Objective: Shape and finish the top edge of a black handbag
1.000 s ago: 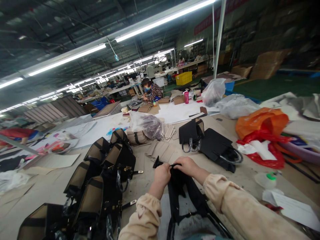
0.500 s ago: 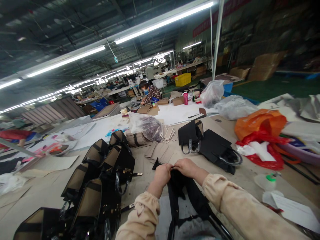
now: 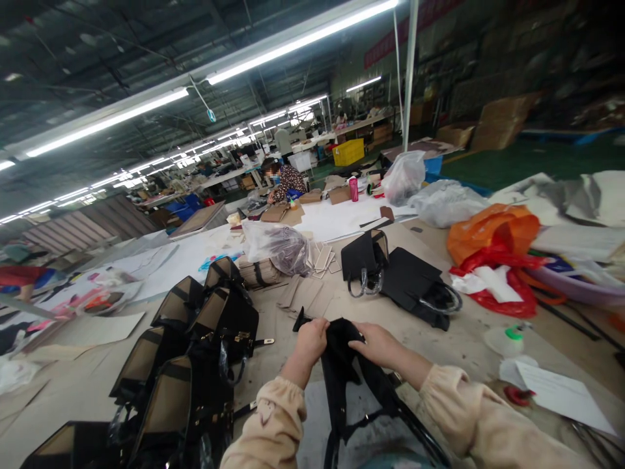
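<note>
A black handbag (image 3: 336,384) stands in front of me, its dark fabric gathered at the far edge. My left hand (image 3: 311,343) pinches that edge on the left side. On the right side, my right hand (image 3: 375,344) grips the same edge, thumb and fingers closed on the fabric. A stretch of black material lies between the two hands. The bag's lower part runs out of view at the bottom. Just beyond my left hand is a flat stack of beige panels (image 3: 299,296).
Several black handbags with tan insides, such as this one (image 3: 163,397), stand at the left. Two more, including a flat-lying black bag (image 3: 413,286), are beyond my right hand. An orange plastic bag (image 3: 488,234) and a green-capped bottle (image 3: 508,340) are at right. A co-worker (image 3: 288,182) sits across the table.
My hands were close together at the bag's edge; now they are apart, with the right hand moved right and lower. The view has shifted slightly.
</note>
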A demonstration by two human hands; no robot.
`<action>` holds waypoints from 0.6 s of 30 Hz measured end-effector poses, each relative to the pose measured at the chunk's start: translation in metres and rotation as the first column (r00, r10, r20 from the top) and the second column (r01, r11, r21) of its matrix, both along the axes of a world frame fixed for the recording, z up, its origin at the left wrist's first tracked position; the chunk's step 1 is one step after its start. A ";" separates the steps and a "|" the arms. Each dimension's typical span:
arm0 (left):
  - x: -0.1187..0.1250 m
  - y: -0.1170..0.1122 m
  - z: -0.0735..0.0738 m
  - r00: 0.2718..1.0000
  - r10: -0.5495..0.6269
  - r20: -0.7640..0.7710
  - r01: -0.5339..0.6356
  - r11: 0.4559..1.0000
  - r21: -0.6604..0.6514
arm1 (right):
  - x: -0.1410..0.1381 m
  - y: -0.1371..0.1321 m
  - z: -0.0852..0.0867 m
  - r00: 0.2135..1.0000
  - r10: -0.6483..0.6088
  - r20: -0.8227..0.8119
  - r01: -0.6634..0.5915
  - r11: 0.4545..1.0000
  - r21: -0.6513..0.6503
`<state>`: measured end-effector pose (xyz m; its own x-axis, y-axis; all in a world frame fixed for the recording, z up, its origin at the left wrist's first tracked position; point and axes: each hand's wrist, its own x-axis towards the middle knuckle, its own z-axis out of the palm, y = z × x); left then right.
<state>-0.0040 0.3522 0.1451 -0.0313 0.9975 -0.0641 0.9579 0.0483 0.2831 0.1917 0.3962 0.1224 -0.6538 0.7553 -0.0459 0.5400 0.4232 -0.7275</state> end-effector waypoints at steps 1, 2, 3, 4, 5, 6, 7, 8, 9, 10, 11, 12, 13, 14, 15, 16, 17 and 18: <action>0.001 -0.001 0.001 1.000 -0.006 0.005 0.006 1.000 0.002 | -0.001 -0.001 0.001 1.000 -0.016 0.018 0.016 1.000 0.001; 0.003 -0.001 0.003 1.000 -0.010 0.011 0.010 1.000 0.005 | -0.002 -0.002 0.002 0.999 -0.026 0.034 0.026 1.000 0.005; 0.004 -0.001 0.004 1.000 -0.010 0.017 0.010 1.000 0.008 | -0.003 -0.003 0.003 0.998 -0.029 0.047 0.029 1.000 0.010; 0.006 0.000 0.004 1.000 -0.006 0.022 0.006 1.000 0.010 | -0.004 -0.003 0.003 0.998 -0.028 0.055 0.027 1.000 0.013; 0.007 0.002 0.004 1.000 0.004 0.026 -0.004 1.000 0.008 | -0.005 -0.003 0.004 0.998 -0.024 0.060 0.023 1.000 0.016; 0.009 0.004 0.004 0.999 0.017 0.030 -0.018 1.000 0.005 | -0.005 -0.004 0.004 0.998 -0.022 0.063 0.021 1.000 0.018; 0.010 0.006 0.003 0.999 0.032 0.035 -0.032 0.999 0.002 | -0.006 -0.004 0.004 0.997 -0.022 0.069 0.020 1.000 0.022; 0.010 0.008 0.002 0.998 0.046 0.043 -0.046 0.999 0.001 | -0.006 -0.005 0.005 0.997 -0.023 0.077 0.021 0.999 0.026; 0.011 0.010 0.000 0.997 0.059 0.055 -0.059 0.998 0.001 | -0.006 -0.005 0.005 0.996 -0.027 0.085 0.024 0.999 0.030; 0.011 0.012 -0.002 0.995 0.072 0.071 -0.072 0.997 0.003 | -0.006 -0.005 0.005 0.995 -0.032 0.095 0.029 0.999 0.033; 0.010 0.013 -0.003 0.992 0.086 0.091 -0.087 0.996 0.005 | -0.006 -0.005 0.005 0.994 -0.039 0.105 0.035 0.999 0.036; 0.008 0.014 -0.005 0.988 0.103 0.115 -0.104 0.995 0.007 | -0.006 -0.006 0.005 0.992 -0.049 0.116 0.045 0.998 0.038; 0.006 0.014 -0.006 0.983 0.121 0.141 -0.123 0.992 0.007 | -0.006 -0.006 0.004 0.990 -0.060 0.127 0.055 0.998 0.040; 0.003 0.013 -0.006 0.976 0.140 0.168 -0.143 0.990 0.007 | -0.006 -0.006 0.004 0.988 -0.072 0.138 0.067 0.997 0.040; -0.001 0.011 -0.005 0.969 0.155 0.195 -0.159 0.987 0.008 | -0.006 -0.006 0.003 0.986 -0.084 0.147 0.079 0.996 0.040; -0.006 0.009 -0.002 0.960 0.172 0.223 -0.178 0.984 0.008 | -0.006 -0.006 0.002 0.983 -0.095 0.154 0.090 0.995 0.039; -0.011 0.007 0.001 0.950 0.197 0.242 -0.203 0.979 0.002 | -0.006 -0.006 0.001 0.982 -0.104 0.160 0.099 0.994 0.037; -0.016 0.004 0.005 0.942 0.226 0.247 -0.232 0.973 -0.008 | -0.006 -0.006 0.000 0.980 -0.110 0.165 0.106 0.994 0.035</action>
<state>-0.0198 0.3561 0.1499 -0.2451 0.9664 -0.0776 0.8230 0.2497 0.5103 0.1856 0.3905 0.1227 -0.5531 0.8234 -0.1270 0.6964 0.3733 -0.6129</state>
